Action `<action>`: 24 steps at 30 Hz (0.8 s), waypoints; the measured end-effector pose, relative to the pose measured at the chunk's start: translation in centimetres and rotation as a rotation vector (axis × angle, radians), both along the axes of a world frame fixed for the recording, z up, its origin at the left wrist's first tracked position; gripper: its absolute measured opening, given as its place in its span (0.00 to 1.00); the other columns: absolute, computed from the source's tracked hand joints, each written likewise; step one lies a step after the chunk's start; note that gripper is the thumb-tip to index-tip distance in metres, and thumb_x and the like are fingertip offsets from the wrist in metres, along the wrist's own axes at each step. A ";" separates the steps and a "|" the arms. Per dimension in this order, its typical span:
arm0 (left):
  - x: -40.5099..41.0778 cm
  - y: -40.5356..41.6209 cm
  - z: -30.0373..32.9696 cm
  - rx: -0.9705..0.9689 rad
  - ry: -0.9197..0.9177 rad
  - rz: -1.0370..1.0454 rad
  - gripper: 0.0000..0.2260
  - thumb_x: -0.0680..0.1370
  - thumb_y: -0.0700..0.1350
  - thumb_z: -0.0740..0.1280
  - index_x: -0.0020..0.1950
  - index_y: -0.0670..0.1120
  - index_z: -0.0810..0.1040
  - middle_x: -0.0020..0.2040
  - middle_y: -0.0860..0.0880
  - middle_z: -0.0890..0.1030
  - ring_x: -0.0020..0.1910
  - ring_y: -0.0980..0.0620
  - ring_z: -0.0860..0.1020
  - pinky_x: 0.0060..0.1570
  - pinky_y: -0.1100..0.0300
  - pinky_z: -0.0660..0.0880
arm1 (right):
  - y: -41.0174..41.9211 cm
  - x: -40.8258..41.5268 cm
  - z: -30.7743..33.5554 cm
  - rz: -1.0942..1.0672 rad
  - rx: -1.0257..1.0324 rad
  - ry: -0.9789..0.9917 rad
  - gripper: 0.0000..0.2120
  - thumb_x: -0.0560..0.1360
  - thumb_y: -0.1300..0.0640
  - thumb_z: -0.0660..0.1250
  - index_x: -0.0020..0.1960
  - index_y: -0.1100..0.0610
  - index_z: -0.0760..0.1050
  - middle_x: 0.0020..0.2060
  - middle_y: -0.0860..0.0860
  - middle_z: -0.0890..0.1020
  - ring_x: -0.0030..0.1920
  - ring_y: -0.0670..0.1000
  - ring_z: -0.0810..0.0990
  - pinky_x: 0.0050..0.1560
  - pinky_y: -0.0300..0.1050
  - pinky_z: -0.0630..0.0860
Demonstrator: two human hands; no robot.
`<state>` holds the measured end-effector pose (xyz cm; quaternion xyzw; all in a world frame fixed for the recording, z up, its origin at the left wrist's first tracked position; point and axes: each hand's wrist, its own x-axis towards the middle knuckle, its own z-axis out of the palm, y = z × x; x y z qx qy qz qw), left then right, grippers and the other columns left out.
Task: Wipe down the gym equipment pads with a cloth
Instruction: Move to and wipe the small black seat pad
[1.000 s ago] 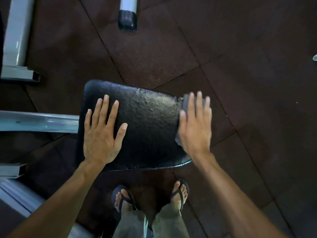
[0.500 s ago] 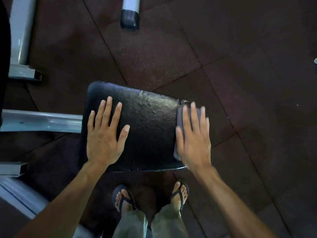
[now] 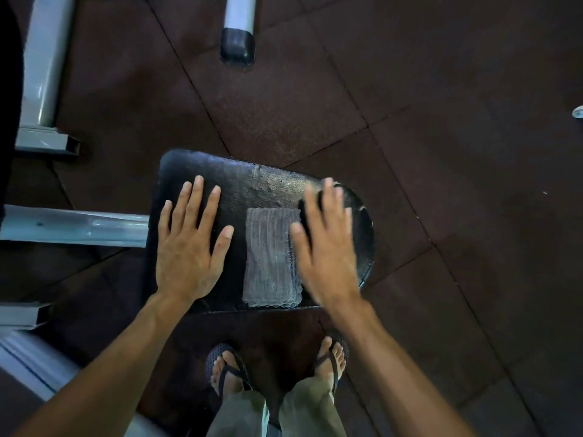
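Observation:
A black, worn seat pad sits in the middle of the head view. My left hand lies flat on the pad's left half, fingers spread. A folded grey cloth rests flat on the pad between my hands. My right hand is blurred over the pad's right half, fingers apart. Its thumb is at the cloth's right edge, and most of the cloth shows uncovered beside it.
A grey metal bar runs from the left into the pad. Another grey frame leg stands at the upper left, and a post with a black end cap at the top. My sandalled feet stand on dark rubber floor tiles.
The cloth, earlier under my right palm at the pad's right edge, now lies uncovered near the pad's middle. My right hand has shifted off it. My left hand has stayed put.

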<state>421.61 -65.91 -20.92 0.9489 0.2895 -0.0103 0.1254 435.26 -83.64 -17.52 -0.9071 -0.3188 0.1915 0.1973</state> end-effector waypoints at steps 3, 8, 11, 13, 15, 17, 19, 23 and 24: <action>-0.1 -0.1 0.1 -0.001 0.024 -0.007 0.30 0.82 0.61 0.43 0.81 0.49 0.53 0.83 0.47 0.49 0.82 0.49 0.48 0.79 0.44 0.49 | -1.6 1.9 -1.6 -0.042 -0.175 -0.201 0.28 0.85 0.44 0.46 0.81 0.53 0.49 0.81 0.56 0.47 0.81 0.56 0.43 0.80 0.59 0.48; 0.2 -1.7 1.6 -0.074 -0.059 0.019 0.31 0.83 0.61 0.45 0.81 0.46 0.55 0.82 0.44 0.51 0.81 0.46 0.50 0.78 0.41 0.50 | -1.9 1.6 -2.7 -0.037 -0.193 -0.276 0.27 0.84 0.45 0.45 0.81 0.53 0.50 0.81 0.55 0.49 0.81 0.55 0.46 0.80 0.55 0.48; 2.2 -6.8 2.8 -0.045 -0.061 -0.021 0.28 0.84 0.57 0.48 0.81 0.46 0.54 0.82 0.43 0.49 0.81 0.45 0.48 0.78 0.42 0.47 | -1.9 1.7 -2.9 -0.024 -0.195 -0.293 0.27 0.84 0.45 0.43 0.81 0.52 0.50 0.81 0.55 0.49 0.81 0.55 0.46 0.80 0.55 0.47; 4.1 -9.9 2.3 -0.022 -0.026 -0.065 0.26 0.84 0.56 0.45 0.81 0.46 0.52 0.82 0.43 0.49 0.81 0.45 0.48 0.79 0.43 0.47 | -1.9 1.8 -2.9 -0.023 -0.175 -0.278 0.27 0.84 0.46 0.43 0.81 0.52 0.49 0.81 0.54 0.49 0.81 0.54 0.45 0.80 0.55 0.47; 6.0 -10.4 1.5 -0.012 -0.011 -0.043 0.25 0.85 0.53 0.45 0.81 0.46 0.54 0.82 0.42 0.53 0.81 0.44 0.51 0.78 0.40 0.51 | -2.0 1.8 -3.0 -0.027 -0.164 -0.275 0.26 0.84 0.47 0.43 0.81 0.51 0.48 0.81 0.54 0.49 0.81 0.54 0.45 0.80 0.55 0.48; 7.3 -8.1 0.9 -0.003 0.027 -0.052 0.25 0.85 0.52 0.45 0.81 0.46 0.52 0.82 0.43 0.52 0.81 0.45 0.50 0.78 0.40 0.52 | -2.1 1.9 -3.1 -0.028 -0.157 -0.282 0.26 0.84 0.47 0.44 0.81 0.51 0.49 0.81 0.53 0.49 0.81 0.54 0.45 0.80 0.54 0.48; 8.2 -4.0 0.8 0.008 0.059 -0.085 0.25 0.84 0.53 0.44 0.81 0.47 0.49 0.82 0.43 0.51 0.81 0.45 0.48 0.79 0.41 0.50 | -2.2 1.9 -3.1 -0.035 -0.138 -0.289 0.26 0.84 0.47 0.45 0.81 0.51 0.50 0.81 0.53 0.50 0.81 0.54 0.46 0.80 0.54 0.47; 5.8 3.9 1.2 -0.009 0.043 -0.070 0.26 0.84 0.54 0.45 0.81 0.47 0.53 0.82 0.44 0.54 0.81 0.45 0.50 0.78 0.43 0.48 | -2.3 1.9 -3.0 -0.034 -0.112 -0.288 0.26 0.84 0.46 0.46 0.81 0.51 0.52 0.81 0.53 0.51 0.81 0.54 0.47 0.80 0.55 0.49; 4.1 4.4 1.2 -0.016 0.034 -0.058 0.26 0.84 0.54 0.45 0.81 0.47 0.53 0.82 0.44 0.54 0.81 0.45 0.50 0.78 0.43 0.48 | -2.2 1.9 -3.0 -0.035 -0.113 -0.290 0.26 0.84 0.46 0.46 0.81 0.51 0.52 0.81 0.54 0.51 0.81 0.54 0.47 0.80 0.55 0.49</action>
